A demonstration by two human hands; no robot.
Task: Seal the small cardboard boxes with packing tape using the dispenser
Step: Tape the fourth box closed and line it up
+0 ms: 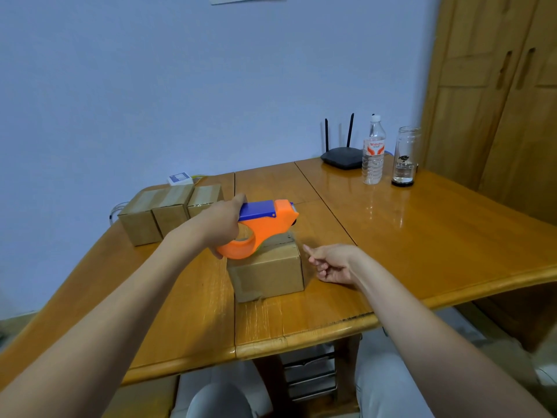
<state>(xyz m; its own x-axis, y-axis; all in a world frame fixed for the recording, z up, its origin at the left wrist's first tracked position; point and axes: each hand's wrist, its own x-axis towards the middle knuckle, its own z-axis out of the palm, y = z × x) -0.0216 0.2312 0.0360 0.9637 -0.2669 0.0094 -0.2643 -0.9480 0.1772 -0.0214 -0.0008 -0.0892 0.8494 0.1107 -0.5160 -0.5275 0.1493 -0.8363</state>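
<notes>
- Cardboard box (269, 268): small, brown, near the middle of the wooden surface (422, 236), just to the right of its centre seam; a strip of tape hangs down its near face, its end loose at the surface.
- Tape dispenser (261, 226): orange body, blue handle; it sits over the box's top at the left edge, nose pointing right and far. You cannot tell whether it touches the box.
- Your left hand (221, 226): wrapped round the dispenser's handle and ring, gripping it.
- Your right hand (330, 262): just right of the box, apart from it, fingers loosely curled with the forefinger pointing toward the box; it holds nothing.
- Three more boxes (168, 214): same brown card, side by side in a row at the far left, tape visible on their tops.
- White device (180, 178): small, against the wall behind that row.
- Black router (342, 156): far right, two antennas up.
- Plastic water bottle (373, 150): right of the router, upright.
- Glass jar (405, 156): right of the bottle, upright.
- Wooden wardrobe (497, 86): far right.
</notes>
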